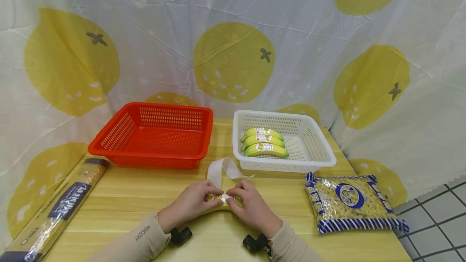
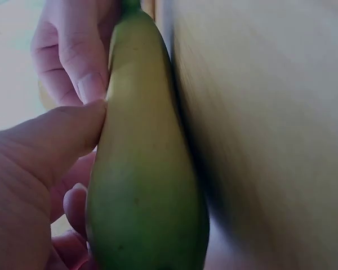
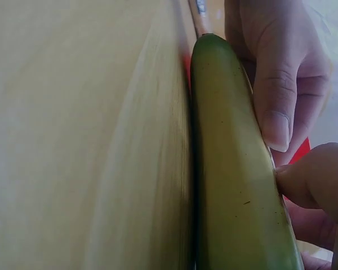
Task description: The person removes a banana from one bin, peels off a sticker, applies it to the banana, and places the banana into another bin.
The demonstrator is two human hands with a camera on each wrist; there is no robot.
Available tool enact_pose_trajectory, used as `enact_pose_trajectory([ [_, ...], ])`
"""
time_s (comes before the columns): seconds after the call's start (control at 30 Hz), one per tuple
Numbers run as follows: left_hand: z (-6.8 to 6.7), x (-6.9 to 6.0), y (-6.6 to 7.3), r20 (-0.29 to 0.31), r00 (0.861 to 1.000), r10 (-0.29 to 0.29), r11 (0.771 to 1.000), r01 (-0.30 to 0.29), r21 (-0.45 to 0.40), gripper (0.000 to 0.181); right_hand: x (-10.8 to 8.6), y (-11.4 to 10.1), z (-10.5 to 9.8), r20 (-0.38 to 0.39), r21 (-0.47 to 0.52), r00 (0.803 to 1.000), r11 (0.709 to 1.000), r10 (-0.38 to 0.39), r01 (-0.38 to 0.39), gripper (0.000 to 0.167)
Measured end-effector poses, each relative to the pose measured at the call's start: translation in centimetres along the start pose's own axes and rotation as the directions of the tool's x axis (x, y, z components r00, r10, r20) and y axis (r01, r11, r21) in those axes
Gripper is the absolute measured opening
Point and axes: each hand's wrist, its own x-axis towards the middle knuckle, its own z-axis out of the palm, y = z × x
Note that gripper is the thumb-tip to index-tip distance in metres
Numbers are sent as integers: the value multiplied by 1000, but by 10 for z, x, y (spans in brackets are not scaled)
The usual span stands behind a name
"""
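Observation:
A yellow-green banana [image 1: 222, 207] lies on the table between the two hands, a small printed sticker [image 1: 223, 198] on its upper side. My left hand [image 1: 189, 202] grips its left part, thumb and index finger at the sticker. From the other side my right hand [image 1: 254, 208] holds it the same way, its thumb close to the left one. In the left wrist view the banana [image 2: 143, 146] hides some fingertips; the right wrist view shows the banana's [image 3: 231, 157] smooth side. A curled white paper strip [image 1: 215, 172] lies just beyond the hands.
At the back left stands a red basket [image 1: 151, 161]. A white basket [image 1: 280, 166] at the back right holds three stickered bananas [image 1: 265, 150]. A pasta bag [image 1: 349, 203] lies right, a long pasta packet [image 1: 62, 209] left. A lemon-print curtain [image 1: 164, 51] hangs behind.

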Motion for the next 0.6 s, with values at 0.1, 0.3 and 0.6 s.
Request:
enact_pose_trajectory([
  [0.1, 0, 0, 2, 13, 1000, -27, 1000, 27, 15, 23, 0, -1, 0, 10, -7, 1000, 1000, 23, -23, 13],
  [0.3, -2, 1, 4, 24, 999, -39, 999, 38, 30, 20, 0, 0, -1, 26, -14, 999, 999, 43, -43, 13],
  [0.6, -2, 2, 6, 11, 998, -54, 995, 53, 90, 19, 0, 2, -6, 66, -6, 988, 990, 140, -140, 24],
])
